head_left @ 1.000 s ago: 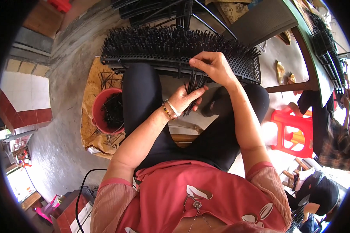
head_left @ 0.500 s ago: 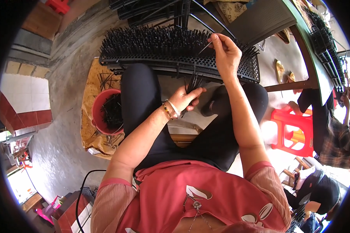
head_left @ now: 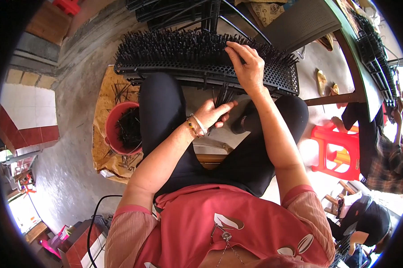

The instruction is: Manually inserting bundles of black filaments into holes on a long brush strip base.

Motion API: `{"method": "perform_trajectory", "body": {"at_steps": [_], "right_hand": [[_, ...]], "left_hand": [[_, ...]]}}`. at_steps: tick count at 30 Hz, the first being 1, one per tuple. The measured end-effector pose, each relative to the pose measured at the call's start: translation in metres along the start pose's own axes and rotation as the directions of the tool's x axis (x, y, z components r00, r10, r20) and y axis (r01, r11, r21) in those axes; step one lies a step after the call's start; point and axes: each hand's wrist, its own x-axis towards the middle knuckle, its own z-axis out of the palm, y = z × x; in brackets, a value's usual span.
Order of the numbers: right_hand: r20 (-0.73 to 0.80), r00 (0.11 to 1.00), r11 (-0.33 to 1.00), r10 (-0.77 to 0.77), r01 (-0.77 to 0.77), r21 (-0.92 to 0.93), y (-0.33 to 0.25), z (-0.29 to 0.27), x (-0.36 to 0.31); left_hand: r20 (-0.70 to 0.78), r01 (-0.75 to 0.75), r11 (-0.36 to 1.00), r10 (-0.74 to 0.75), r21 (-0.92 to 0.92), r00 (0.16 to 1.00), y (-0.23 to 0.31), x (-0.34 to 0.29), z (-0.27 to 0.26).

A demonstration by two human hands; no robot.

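Observation:
A long black perforated rack [head_left: 273, 77] lies across in front of my knees. Dense rows of thin black sticks [head_left: 174, 47] stand upright in its holes. My right hand [head_left: 247, 67] is over the rack's front rows, thumb and fingertips pinched together. Whatever is in that pinch blends into the dark sticks behind it. Below the rack's front edge, between my knees, my left hand [head_left: 212, 115] is closed around a bunch of similar thin black sticks [head_left: 223, 96], their ends pointing up toward the rack.
On the left, a red bucket [head_left: 116, 120] with more black sticks stands on brown paper [head_left: 101, 105], where loose sticks lie. To the right are a green-edged table [head_left: 351, 58], a red plastic stool [head_left: 335, 149] and another person's sleeve [head_left: 386, 163]. Black metal bars [head_left: 241, 20] rise behind the rack.
My right hand has moved left along the rack and slightly down. A thin stick showed in its fingers earlier and cannot be made out now. The left hand stays in place.

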Motion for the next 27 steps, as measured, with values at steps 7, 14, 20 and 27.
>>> {"method": "perform_trajectory", "body": {"at_steps": [7, 14, 20, 27], "right_hand": [[-0.025, 0.999, 1.0, 0.023, -0.023, 0.007, 0.002, 0.002, -0.001], [0.116, 0.974, 0.933, -0.196, 0.222, -0.282, 0.005, -0.004, -0.002], [0.201, 0.941, 0.937, -0.273, 0.307, -0.167, 0.007, -0.009, 0.002], [0.196, 0.961, 0.957, -0.194, 0.23, -0.179, 0.008, -0.009, 0.004]], "left_hand": [[0.008, -0.01, 1.0, 0.01, 0.001, 1.0, 0.001, -0.001, 0.002], [0.006, -0.024, 1.0, 0.024, 0.013, 1.0, 0.002, -0.001, 0.001], [0.022, -0.035, 0.999, 0.035, 0.012, 0.999, 0.001, 0.0, 0.001], [0.019, -0.026, 0.999, 0.025, 0.04, 0.999, 0.0, -0.001, 0.002]]}}
